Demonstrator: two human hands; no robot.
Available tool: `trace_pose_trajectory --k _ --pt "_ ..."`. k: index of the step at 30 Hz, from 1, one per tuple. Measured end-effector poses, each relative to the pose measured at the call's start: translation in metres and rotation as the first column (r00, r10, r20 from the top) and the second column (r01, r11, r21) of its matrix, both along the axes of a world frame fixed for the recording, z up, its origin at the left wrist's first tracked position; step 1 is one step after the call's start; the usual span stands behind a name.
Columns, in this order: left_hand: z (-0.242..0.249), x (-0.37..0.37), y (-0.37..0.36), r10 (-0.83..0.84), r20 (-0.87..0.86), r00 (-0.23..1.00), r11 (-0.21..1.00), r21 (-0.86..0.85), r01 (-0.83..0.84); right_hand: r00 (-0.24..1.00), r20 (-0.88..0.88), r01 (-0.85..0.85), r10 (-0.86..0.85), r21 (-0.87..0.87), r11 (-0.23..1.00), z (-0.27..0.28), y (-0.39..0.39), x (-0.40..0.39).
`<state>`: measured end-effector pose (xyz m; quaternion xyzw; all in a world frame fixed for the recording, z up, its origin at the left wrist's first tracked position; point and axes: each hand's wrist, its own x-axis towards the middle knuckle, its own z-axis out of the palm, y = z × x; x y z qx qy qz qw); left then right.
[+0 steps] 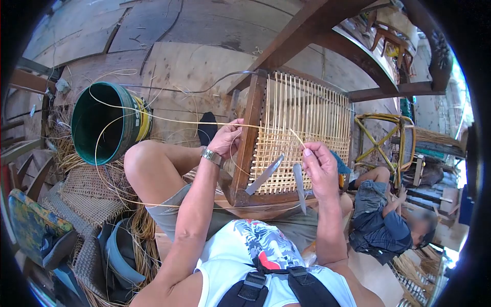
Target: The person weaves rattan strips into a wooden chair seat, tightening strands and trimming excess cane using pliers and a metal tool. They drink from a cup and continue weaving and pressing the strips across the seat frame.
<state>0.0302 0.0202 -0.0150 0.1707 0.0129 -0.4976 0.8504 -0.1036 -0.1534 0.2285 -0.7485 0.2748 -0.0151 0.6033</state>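
A wooden chair frame (249, 138) lies across my lap, its seat partly woven with cane (302, 117). The weave is closer near me and mostly parallel strands farther off. My left hand (226, 139), with a watch on the wrist, is closed at the frame's left rail, fingers on a long cane strand (204, 123). That strand passes over the rail onto the seat. Between thumb and fingertips, my right hand (320, 166) pinches a cane end (295, 135) above the weave. Two flat metal blades (266, 175) rest on the near part of the seat.
A green bucket (105, 123) stands at left with cane looping over it. Bundles of cane (144, 240) and a woven sheet (92, 192) lie below it. At right, a person (381, 215) sits near another chair frame (383, 146). The chair's wooden parts (317, 36) extend away from me.
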Motion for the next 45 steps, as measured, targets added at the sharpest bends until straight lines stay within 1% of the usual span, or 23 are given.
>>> trace_pose_trajectory --k 1,2,4,5,8,9,10,13,16,18,20,24,28,29,30,31,32,33,34,36,38,41,45 --pt "-0.013 -0.002 -0.006 -0.020 -0.123 0.992 0.967 -0.255 -0.012 1.000 0.004 -0.003 0.003 -0.001 1.000 0.000 0.000 -0.001" --pt "-0.025 -0.007 -0.009 -0.019 -0.118 0.993 0.967 -0.254 -0.012 1.000 0.011 -0.006 0.006 -0.002 1.000 -0.001 0.000 0.000" --pt "-0.006 -0.020 -0.013 0.012 -0.194 0.981 0.999 0.043 -0.004 1.000 0.023 -0.003 0.003 -0.009 1.000 -0.003 0.000 -0.001" --pt "0.004 -0.022 -0.013 0.038 -0.165 0.986 0.999 0.017 -0.036 1.000 0.031 0.003 -0.003 -0.019 1.000 -0.004 0.000 -0.003" --pt "-0.040 -0.031 -0.009 0.107 -0.219 0.970 0.961 0.271 -0.045 0.997 -0.018 0.074 -0.075 -0.025 0.997 0.000 0.004 -0.005" --pt "-0.020 -0.026 -0.006 0.019 -0.320 0.947 0.994 0.109 0.017 0.995 -0.043 0.085 -0.085 0.014 0.996 -0.001 0.004 -0.008" --pt "-0.013 -0.024 -0.009 0.136 -0.214 0.967 0.951 0.302 -0.067 0.994 -0.050 0.101 -0.099 0.046 0.994 -0.005 0.001 -0.009" --pt "-0.055 -0.016 -0.004 0.038 -0.245 0.969 0.977 0.210 0.014 1.000 0.024 0.009 -0.007 -0.067 0.998 -0.015 -0.005 -0.014" --pt "0.012 -0.011 -0.007 0.055 -0.200 0.978 0.969 0.247 -0.004 0.998 0.069 -0.001 0.004 -0.043 0.999 -0.010 -0.004 -0.012" --pt "-0.037 -0.005 0.000 -0.024 -0.218 0.976 0.990 0.131 0.053 0.994 0.101 -0.042 0.040 0.013 0.999 -0.013 0.001 -0.015" --pt "-0.001 -0.012 -0.001 -0.038 -0.156 0.987 0.991 0.121 0.057 0.987 0.145 -0.072 0.069 0.014 0.997 -0.019 0.002 -0.018" --pt "0.034 -0.010 0.002 0.037 -0.034 0.999 0.947 0.320 -0.024 0.988 0.140 -0.065 0.060 0.034 0.997 -0.028 0.009 -0.024" --pt "-0.073 0.002 0.000 -0.049 -0.064 0.997 0.942 0.329 0.068 0.996 0.080 -0.058 0.042 0.212 0.975 -0.039 0.011 -0.021" --pt "-0.024 -0.005 -0.011 -0.035 -0.062 0.997 0.937 0.344 0.054 1.000 0.028 -0.013 0.006 0.234 0.972 -0.028 0.013 -0.019" --pt "-0.086 0.001 -0.002 -0.089 -0.146 0.985 0.960 0.251 0.124 0.990 0.135 -0.041 0.027 0.102 0.994 -0.040 0.009 -0.015" --pt "0.007 -0.013 -0.008 0.001 -0.077 0.997 0.974 0.226 0.016 0.987 0.149 0.023 -0.057 0.220 0.975 -0.048 0.008 -0.011" --pt "-0.049 -0.014 -0.003 0.036 -0.094 0.995 0.969 0.248 -0.012 0.984 0.155 0.053 -0.085 0.202 0.978 -0.026 0.009 -0.004" --pt "0.006 -0.011 -0.001 -0.082 -0.223 0.971 0.948 0.282 0.145 0.985 0.127 0.080 -0.117 0.263 0.961 -0.021 0.007 0.001" --pt "-0.068 -0.010 -0.001 -0.029 -0.152 0.988 0.953 0.294 0.073 0.983 0.144 0.090 -0.114 0.162 0.983 -0.013 0.007 0.008" --pt "-0.001 -0.012 -0.006 0.006 -0.090 0.996 0.946 0.323 0.023 0.986 0.088 0.131 -0.139 0.088 0.987 0.001 0.007 0.021" --pt "-0.032 -0.014 -0.002 -0.126 -0.108 0.986 0.992 -0.045 0.121 0.989 0.085 0.118 -0.124 0.069 0.991 -0.004 0.008 0.020" --pt "0.000 -0.015 -0.015 -0.001 -0.162 0.987 0.981 0.194 0.033 0.980 0.179 0.078 -0.084 0.043 0.996 -0.005 0.010 0.032" --pt "-0.003 -0.014 -0.012 -0.005 -0.157 0.988 0.999 0.038 0.011 0.991 0.133 0.018 -0.021 0.025 1.000 -0.015 0.013 0.036"
